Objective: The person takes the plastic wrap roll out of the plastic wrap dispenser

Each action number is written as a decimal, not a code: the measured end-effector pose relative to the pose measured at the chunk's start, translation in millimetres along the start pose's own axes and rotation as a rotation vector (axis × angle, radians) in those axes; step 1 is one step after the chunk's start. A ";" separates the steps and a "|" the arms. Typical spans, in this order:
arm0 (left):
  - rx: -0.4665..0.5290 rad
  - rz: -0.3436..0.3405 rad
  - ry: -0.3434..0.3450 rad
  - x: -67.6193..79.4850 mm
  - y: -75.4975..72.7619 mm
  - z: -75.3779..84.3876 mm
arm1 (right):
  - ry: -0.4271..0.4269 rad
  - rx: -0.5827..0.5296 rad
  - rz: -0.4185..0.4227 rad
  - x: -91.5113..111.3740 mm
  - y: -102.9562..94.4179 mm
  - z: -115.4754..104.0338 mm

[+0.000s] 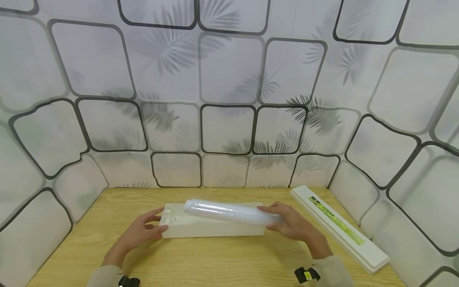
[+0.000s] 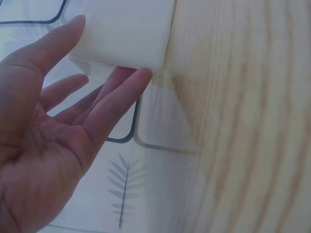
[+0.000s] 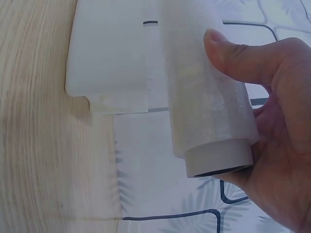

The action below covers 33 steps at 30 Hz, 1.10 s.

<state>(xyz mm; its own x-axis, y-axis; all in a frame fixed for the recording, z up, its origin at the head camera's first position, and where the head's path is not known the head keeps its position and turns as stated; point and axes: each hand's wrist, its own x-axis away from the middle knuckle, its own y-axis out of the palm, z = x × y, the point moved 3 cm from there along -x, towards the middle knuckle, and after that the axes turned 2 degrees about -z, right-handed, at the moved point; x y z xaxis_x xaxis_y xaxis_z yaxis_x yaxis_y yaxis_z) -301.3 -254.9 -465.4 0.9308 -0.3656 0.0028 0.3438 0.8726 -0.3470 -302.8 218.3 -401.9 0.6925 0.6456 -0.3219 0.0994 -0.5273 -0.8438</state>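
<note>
A roll of clear cling film (image 1: pixel 229 213) on a grey core (image 3: pixel 221 159) lies slanted over a long white plastic box (image 1: pixel 211 228) on the wooden table. My right hand (image 1: pixel 288 223) grips the roll's right end, thumb (image 3: pixel 238 56) on top and fingers underneath. My left hand (image 1: pixel 147 229) has straight fingers (image 2: pixel 119 97) touching the left end of the white box (image 2: pixel 124 31), thumb along its side.
A long white lid (image 1: pixel 338 227) with a green label lies diagonally at the right of the table (image 1: pixel 215 263). Patterned panels (image 1: pixel 229 99) wall in the back and both sides. Black bands sit on both wrists.
</note>
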 end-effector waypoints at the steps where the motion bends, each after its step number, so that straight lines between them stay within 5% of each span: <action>1: -0.003 -0.002 0.000 0.0 0.1 0.1 | -0.003 0.005 0.007 0.5 -0.8 0.2; 33: 0.035 -0.023 0.002 0.9 0.4 1.6 | 0.019 0.077 0.138 18.7 -23.4 20.5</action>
<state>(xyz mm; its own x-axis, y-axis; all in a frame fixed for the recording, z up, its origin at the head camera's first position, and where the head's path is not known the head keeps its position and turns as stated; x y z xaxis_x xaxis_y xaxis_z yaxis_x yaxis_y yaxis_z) -300.1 -254.4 -464.1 0.9222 -0.3866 0.0087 0.3697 0.8747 -0.3135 -306.8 254.0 -397.1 0.7096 0.5589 -0.4291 -0.0519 -0.5659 -0.8229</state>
